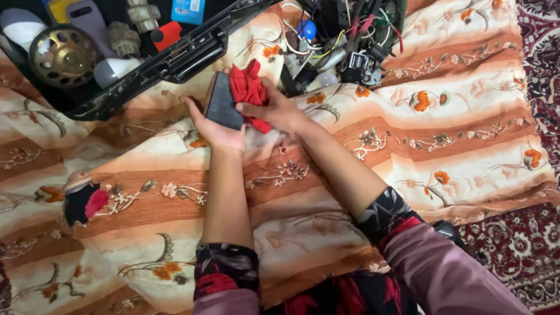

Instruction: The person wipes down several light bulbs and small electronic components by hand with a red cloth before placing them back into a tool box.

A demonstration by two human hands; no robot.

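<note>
My left hand [213, 127] holds a dark grey, flat, wedge-shaped block [223, 102] from below, at the upper middle of the head view. My right hand [274, 111] grips a red cloth [248, 87] and presses it against the right side of the block. Both forearms reach forward over an orange and cream flowered sheet [408, 146].
A black tray [169, 58] at the top left holds a brass perforated disc [63, 55], white bulbs [114, 69] and metal fittings. A tangle of wires and black electrical parts [344, 41] lies just beyond my hands. A patterned dark red carpet [531, 233] borders the sheet at right.
</note>
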